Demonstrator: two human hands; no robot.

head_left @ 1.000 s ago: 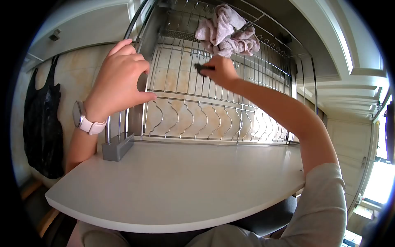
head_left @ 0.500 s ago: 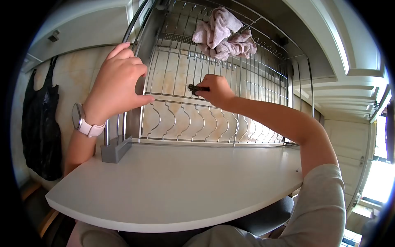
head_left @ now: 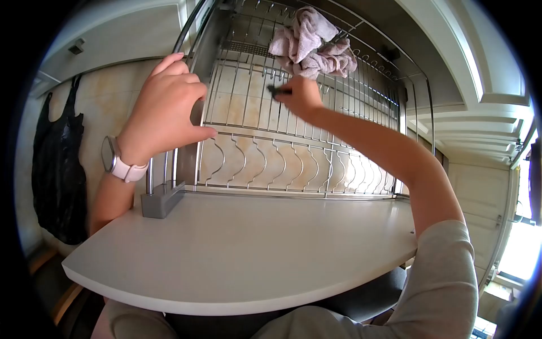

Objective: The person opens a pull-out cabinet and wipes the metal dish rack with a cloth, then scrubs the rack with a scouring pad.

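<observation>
My right hand (head_left: 302, 96) pinches a small dark brush (head_left: 278, 91), blurred at its tip, over the wire rack (head_left: 248, 107) of a pulled-out drawer. At the drawer's left side, my left hand (head_left: 169, 107) has its fingers bent over the metal edge and its thumb stretched to the inside. A watch with a pale pink strap (head_left: 129, 169) is on that wrist. Just beyond the right hand, a crumpled pinkish cloth (head_left: 310, 45) lies on the back of the rack.
The white drawer front (head_left: 237, 248) lies between my body and the rack. Curved wire dividers (head_left: 262, 161) run along the near side. A black plastic bag (head_left: 59, 169) hangs at the left. White cabinets (head_left: 480, 198) stand to the right.
My right hand has moved with the brush away from me, towards the cloth. The left hand stays at the drawer's side. The whole view has shifted slightly.
</observation>
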